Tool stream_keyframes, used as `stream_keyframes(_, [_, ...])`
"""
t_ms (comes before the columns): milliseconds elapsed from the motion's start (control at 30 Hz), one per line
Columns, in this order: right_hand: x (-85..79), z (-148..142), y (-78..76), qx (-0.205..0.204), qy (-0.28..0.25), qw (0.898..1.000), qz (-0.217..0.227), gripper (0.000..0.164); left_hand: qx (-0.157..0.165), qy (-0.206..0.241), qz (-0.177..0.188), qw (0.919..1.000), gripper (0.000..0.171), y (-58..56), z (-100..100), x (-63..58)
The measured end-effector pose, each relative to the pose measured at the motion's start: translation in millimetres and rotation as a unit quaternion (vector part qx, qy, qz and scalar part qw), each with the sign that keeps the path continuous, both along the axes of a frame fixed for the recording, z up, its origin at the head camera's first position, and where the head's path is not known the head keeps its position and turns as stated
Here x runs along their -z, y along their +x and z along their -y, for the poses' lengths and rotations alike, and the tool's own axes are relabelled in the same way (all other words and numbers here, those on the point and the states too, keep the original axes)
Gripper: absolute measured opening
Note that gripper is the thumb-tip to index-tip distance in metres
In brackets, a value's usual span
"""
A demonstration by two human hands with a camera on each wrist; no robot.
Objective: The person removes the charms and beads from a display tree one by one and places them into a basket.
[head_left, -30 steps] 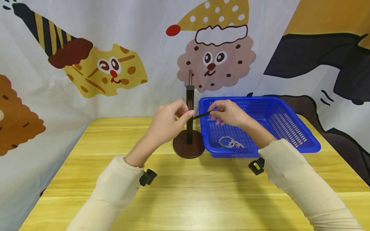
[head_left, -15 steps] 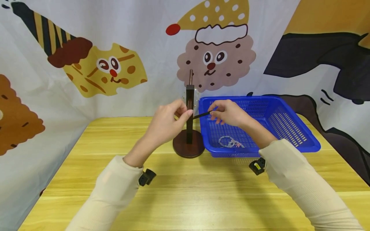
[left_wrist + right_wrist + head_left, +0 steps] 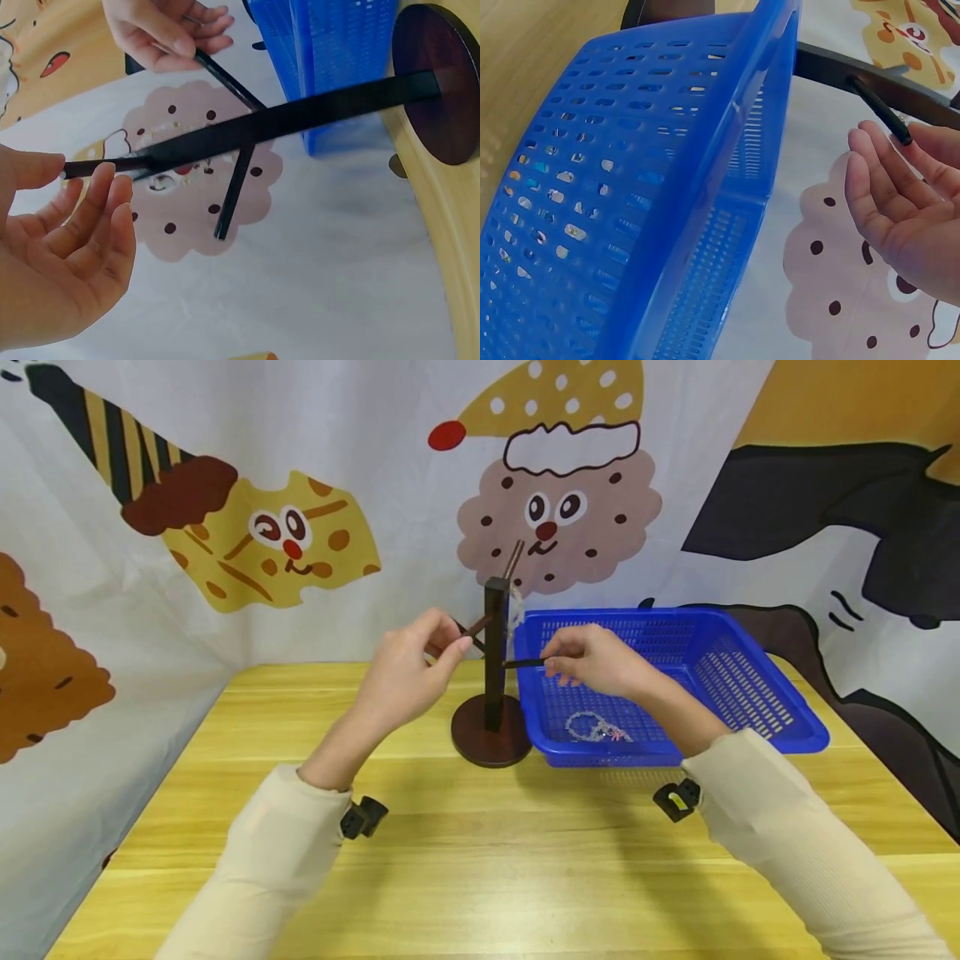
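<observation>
One beaded strand (image 3: 517, 610) hangs; more seems left.
Left hand (image 3: 405, 662) and right hand (image 3: 600, 662) each pinch a peg (image 3: 525, 663) of the wooden jewelry stand (image 3: 493, 685); beaded jewelry (image 3: 602, 732) lies in the blue basket (image 3: 652, 755) alongside.

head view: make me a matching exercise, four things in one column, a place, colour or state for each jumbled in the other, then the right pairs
Things
1. left hand
2. stand
3. basket
4. beaded loop

Places, colours, states
A. blue, with slotted walls
B. lies inside the basket
C. pinches a peg of the stand
D. dark, upright on the table

Right pairs: 1-C, 2-D, 3-A, 4-B
</observation>
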State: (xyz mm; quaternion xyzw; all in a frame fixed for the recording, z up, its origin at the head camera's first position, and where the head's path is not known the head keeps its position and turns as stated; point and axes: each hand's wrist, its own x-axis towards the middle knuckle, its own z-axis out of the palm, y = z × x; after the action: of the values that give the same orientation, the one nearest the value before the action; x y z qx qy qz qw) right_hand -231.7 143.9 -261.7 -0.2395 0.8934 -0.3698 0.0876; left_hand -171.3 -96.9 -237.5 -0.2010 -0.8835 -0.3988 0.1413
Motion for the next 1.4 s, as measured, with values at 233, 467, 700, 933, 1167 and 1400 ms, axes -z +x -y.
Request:
stream_keyframes(233, [-0.2, 3, 8.7, -0.021, -0.01, 1.0, -0.005, 0.013, -0.015, -0.001, 0.006, 0.9999, 0.013, -4.3, 11, -1.4])
stream_keyframes(467, [-0.7, 14, 18.0, -0.029, -0.008, 0.999, -0.013, 0.011, -0.024, 0.004, 0.015, 0.9996, 0.012, -10.4, 22, -1.6])
stream_keyframes(700, [-1.0, 24, 25.7, -0.041, -0.012, 0.999, -0.008, 0.01, -0.042, -0.004, 0.034, 0.9986, 0.016, -20.4, 32, -1.4])
stream_keyframes(933, [-0.5, 32, 30.3, -0.054, -0.013, 0.998, -0.014, 0.011, -0.053, -0.016, 0.043, 0.9976, 0.018, -31.1, 36, -2.2])
stream_keyframes(1167, [0.5, 38, 32.9, -0.053, -0.011, 0.998, -0.025, 0.014, -0.059, -0.018, 0.059, 0.9964, 0.018, -38.8, 37, -5.6])
stream_keyframes(1400, [1.8, 44, 35.5, -0.05, -0.012, 0.998, -0.031, 0.018, -0.068, -0.019, 0.067, 0.9953, 0.017, -45.4, 37, -7.4])
